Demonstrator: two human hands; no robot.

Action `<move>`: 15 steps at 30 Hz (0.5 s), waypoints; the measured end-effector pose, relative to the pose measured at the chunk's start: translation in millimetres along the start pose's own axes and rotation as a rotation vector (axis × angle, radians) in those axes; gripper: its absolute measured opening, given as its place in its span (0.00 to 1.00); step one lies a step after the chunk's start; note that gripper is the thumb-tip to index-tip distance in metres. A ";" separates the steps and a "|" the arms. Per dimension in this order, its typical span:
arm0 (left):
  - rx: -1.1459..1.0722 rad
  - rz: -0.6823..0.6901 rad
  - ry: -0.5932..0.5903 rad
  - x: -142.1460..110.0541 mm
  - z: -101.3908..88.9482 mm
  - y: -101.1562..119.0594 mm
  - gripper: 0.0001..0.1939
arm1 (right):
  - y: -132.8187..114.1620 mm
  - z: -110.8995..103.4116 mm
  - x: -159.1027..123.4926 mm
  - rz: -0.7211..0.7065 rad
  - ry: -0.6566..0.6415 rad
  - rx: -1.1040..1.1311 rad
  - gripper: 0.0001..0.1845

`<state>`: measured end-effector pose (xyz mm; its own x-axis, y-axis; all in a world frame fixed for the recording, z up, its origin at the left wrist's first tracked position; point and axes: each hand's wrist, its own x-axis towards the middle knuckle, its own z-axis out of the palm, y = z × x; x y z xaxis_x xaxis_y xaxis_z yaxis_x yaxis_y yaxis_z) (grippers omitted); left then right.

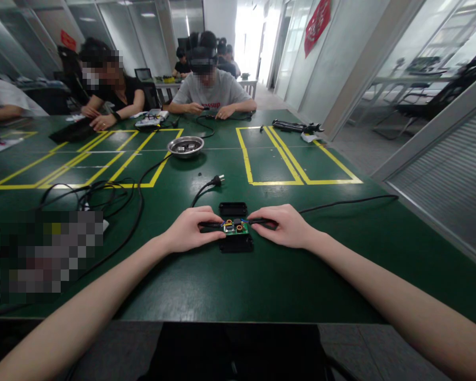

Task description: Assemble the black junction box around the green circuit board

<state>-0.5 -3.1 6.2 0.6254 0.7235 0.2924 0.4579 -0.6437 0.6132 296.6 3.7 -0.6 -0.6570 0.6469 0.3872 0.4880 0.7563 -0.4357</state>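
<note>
1. Your circuit board (pixel 236 227) lies between the fingertips of your two hands, midway along the table and toward its near edge, with small coloured wires at its left and right ends
2. Your left hand (pixel 191 228) has thumb and fingers closed on the left cord (pixel 211 227), the thumb tip close to the board; whether it touches is too small to tell
3. Your right hand (pixel 281 224) pinches the right cord (pixel 264 222), just beside the board's other end
4. You have two black case pieces: the far piece (pixel 233 208) beyond the board, the near piece (pixel 236 244) partly behind it on your side
5. The green table (pixel 206 291) carries yellow tape (pixel 277 183) in box outlines; one plug (pixel 217 180) lies beyond your left hand
6. Farther off you see one metal bowl (pixel 185 153) holding silvery parts, and one black tool (pixel 295 126) near the far right corner
7. Tangled cables (pixel 103 193) and one blurred-out object (pixel 51 254) lie toward the left edge
8. Three co-workers sit around the table's far and left sides, more people behind, with glass walls and two red hangings about the room
</note>
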 end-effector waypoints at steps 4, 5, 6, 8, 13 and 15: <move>-0.001 0.028 -0.047 -1.3 -0.3 4.7 0.15 | -5.6 -4.1 -0.9 -0.032 -0.050 0.025 0.13; 0.001 0.030 -0.056 -1.6 0.0 5.3 0.16 | -6.4 -5.2 -1.1 -0.041 -0.069 0.033 0.13; 0.003 0.032 -0.063 -2.0 0.2 5.7 0.16 | -7.0 -6.1 -1.2 -0.051 -0.086 0.038 0.13; 0.006 0.033 -0.076 -2.6 0.5 5.9 0.16 | -7.7 -6.8 -1.4 -0.065 -0.112 0.044 0.14; 0.004 0.039 -0.088 -3.5 -0.4 6.8 0.15 | -9.2 -2.7 -2.3 -0.095 -0.115 0.045 0.16; -0.003 0.048 -0.090 -3.7 -0.7 7.6 0.15 | -9.5 -1.0 -2.8 -0.101 -0.110 0.042 0.16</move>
<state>0.3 -10.5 10.3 0.7009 0.6664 0.2543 0.4243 -0.6761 0.6023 294.3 -5.1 3.3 -0.7615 0.5516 0.3405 0.3935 0.8108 -0.4333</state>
